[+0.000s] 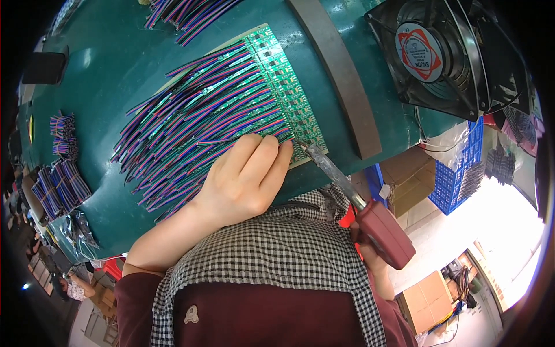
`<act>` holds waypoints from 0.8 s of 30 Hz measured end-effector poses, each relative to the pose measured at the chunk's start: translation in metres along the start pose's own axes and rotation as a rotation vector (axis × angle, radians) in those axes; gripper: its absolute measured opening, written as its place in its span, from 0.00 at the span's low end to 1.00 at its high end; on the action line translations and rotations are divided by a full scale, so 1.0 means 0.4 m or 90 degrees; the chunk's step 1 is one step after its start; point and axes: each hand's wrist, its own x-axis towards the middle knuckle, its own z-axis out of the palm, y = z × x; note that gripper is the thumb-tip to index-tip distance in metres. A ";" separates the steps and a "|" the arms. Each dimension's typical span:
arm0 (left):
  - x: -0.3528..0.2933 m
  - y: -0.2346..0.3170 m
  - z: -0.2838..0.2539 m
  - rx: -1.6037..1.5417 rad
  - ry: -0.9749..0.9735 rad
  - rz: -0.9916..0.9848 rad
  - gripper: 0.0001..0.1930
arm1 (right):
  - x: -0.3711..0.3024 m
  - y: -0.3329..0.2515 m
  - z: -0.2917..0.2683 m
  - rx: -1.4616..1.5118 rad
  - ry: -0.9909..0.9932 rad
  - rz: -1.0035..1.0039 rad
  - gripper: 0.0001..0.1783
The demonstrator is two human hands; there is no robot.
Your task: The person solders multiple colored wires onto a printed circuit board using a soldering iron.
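A green circuit board panel (295,101) lies on the bench, with rows of multicoloured flat wires (191,115) fanning out to the left from its pads. My left hand (245,176) rests over the lower wires, its fingers closed at a multicoloured wire by the board's near corner; the fingertips are partly hidden. My right hand (374,257) grips a soldering iron (386,234) with a dark red handle and a long metal barrel. The hand is mostly behind the handle. The iron's tip meets the board area right beside my left fingertips.
A dark curved bar (341,75) lies on the green bench (110,115) right of the board, with a black fan (428,52) beyond it. Wire bundles (60,185) sit at the left, more wires (191,14) at the back. A blue crate (457,179) and cardboard boxes (425,301) stand at the right.
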 end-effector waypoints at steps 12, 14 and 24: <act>-0.002 0.004 0.001 -0.005 -0.006 -0.011 0.14 | -0.019 0.018 -0.014 -0.077 0.004 -0.027 0.39; 0.000 0.009 0.004 -0.020 -0.001 -0.023 0.17 | -0.021 0.020 -0.012 -0.047 0.014 -0.024 0.39; -0.001 0.001 0.002 -0.002 0.008 -0.011 0.13 | -0.011 0.020 -0.005 -0.042 0.006 -0.060 0.39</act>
